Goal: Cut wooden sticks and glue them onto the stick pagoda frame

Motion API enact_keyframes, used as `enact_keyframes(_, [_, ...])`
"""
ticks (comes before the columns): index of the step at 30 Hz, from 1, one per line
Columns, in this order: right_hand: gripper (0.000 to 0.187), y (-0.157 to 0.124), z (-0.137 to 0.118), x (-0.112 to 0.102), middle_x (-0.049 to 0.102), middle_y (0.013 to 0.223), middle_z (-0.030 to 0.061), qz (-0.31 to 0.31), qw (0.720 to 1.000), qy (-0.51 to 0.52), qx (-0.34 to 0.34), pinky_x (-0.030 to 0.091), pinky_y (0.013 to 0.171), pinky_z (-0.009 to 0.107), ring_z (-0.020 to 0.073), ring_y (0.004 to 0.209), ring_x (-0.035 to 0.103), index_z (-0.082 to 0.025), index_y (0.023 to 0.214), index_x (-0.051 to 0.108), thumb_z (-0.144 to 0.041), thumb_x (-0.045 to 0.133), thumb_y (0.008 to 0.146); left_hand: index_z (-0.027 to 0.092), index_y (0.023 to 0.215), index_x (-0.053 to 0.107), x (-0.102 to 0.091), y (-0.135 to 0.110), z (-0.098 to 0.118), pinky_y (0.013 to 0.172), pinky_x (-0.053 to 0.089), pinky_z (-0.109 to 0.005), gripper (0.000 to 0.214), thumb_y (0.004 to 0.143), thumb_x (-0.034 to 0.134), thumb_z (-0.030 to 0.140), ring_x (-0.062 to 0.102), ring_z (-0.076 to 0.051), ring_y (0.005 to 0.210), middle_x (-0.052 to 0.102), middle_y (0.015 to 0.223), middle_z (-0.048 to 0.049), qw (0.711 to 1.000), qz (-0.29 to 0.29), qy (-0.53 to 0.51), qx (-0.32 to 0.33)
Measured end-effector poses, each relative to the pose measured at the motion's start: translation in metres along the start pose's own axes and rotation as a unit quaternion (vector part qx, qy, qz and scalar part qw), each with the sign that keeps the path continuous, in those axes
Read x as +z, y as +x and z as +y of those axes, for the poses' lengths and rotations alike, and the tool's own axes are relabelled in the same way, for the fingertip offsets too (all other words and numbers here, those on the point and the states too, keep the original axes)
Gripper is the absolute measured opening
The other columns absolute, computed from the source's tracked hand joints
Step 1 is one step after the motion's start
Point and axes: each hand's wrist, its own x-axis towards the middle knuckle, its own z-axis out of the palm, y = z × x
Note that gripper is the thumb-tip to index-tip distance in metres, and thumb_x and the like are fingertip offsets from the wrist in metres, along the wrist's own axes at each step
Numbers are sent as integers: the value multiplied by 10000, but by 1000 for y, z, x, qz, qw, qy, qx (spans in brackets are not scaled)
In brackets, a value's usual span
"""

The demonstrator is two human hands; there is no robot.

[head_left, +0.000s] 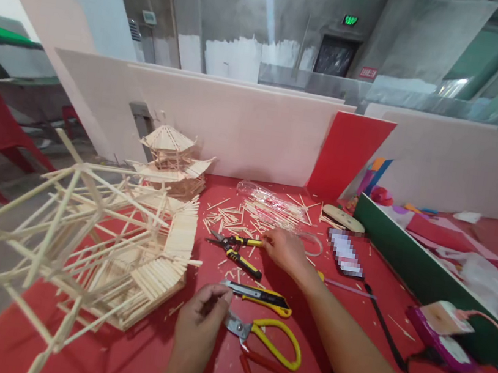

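My right hand (285, 252) reaches over the table with its fingers pinched together at the upper yellow-and-black handle of the cutting pliers (247, 265). Whether it grips that handle or a small stick, I cannot tell. Curled closed, my left hand (202, 319) has thumb and forefinger pressed together; anything inside is too small to name. Beside it lie a yellow box cutter (267, 300) and scissors (275, 344) with one yellow and one red handle. Short wooden sticks (226, 217) are scattered behind the pliers. A wooden stick model (139, 270) stands left of my left hand.
Farther back stands a tiered wooden pagoda (172, 160). A plastic bag of sticks (274, 205), a phone (345, 252) and a cable (384, 326) lie to the right. A green-sided box (408, 267) borders the right side; a white board (238, 129) closes off the back.
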Motion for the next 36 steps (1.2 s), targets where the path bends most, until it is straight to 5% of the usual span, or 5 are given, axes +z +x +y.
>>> enact_keyframes(7, [350, 68, -7, 6, 587, 1231, 85, -99, 994, 6, 38, 529, 877, 423, 211, 1041, 609, -174, 1224, 565, -366, 585, 933, 167, 802, 684, 12, 21, -1, 388, 310, -187, 292, 706, 744, 436, 454, -92, 418, 556, 525, 24, 999, -12, -30, -36])
enact_keyframes(13, [354, 78, -6, -7, 583, 1239, 83, -157, 978, 134, 20, 529, 876, 421, 216, 1046, 607, -174, 1226, 566, -364, 591, 929, 153, 792, 693, 2, 14, -6, 410, 329, -191, 271, 719, 751, 407, 470, -90, 446, 582, 559, 12, 999, -3, -38, -37])
enact_keyframes(20, [415, -17, -5, -38, 686, 868, 47, -224, 872, 431, -66, 496, 620, 248, 134, 735, 640, -144, 951, 645, -509, 446, 954, 147, 847, 703, 5, 7, 0, 428, 366, -190, 321, 698, 780, 420, 458, -77, 437, 538, 538, 44, 991, -12, -123, -57])
enact_keyframes(27, [470, -107, -50, -1, 611, 593, -13, -290, 714, 635, -55, 397, 445, 195, 66, 440, 513, -136, 837, 656, -603, 601, 820, 137, 772, 698, 7, -13, 14, 397, 269, -145, 332, 647, 818, 421, 395, -29, 411, 514, 537, 57, 968, -69, -208, -119])
enact_keyframes(36, [379, -147, -68, 26, 650, 626, 2, -277, 648, 707, -62, 375, 420, 162, 56, 441, 529, -131, 876, 674, -505, 684, 816, 146, 733, 711, -22, -52, 11, 440, 351, -144, 253, 657, 823, 360, 420, -45, 467, 569, 552, 34, 985, -18, -169, -6])
